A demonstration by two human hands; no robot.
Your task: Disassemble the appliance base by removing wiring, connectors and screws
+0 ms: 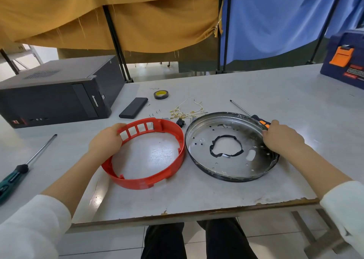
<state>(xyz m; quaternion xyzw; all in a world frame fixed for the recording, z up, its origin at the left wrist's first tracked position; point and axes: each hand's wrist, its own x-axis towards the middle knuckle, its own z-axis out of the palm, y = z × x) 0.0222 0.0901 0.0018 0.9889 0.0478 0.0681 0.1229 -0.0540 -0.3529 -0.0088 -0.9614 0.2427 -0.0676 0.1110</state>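
Green screwdriver (13,177) handle cut off.

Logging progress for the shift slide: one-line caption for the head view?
Left hand grips red plastic ring, right hand holds metal base plate; removed wires and screws lie behind.

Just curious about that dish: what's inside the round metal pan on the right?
Inside the metal pan lies a ragged black ring around drilled holes. The right hand covers part of its far rim.

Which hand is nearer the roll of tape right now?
Left. The left hand grips the red ring, nearer the tape roll; the right hand holds the metal pan farther off.
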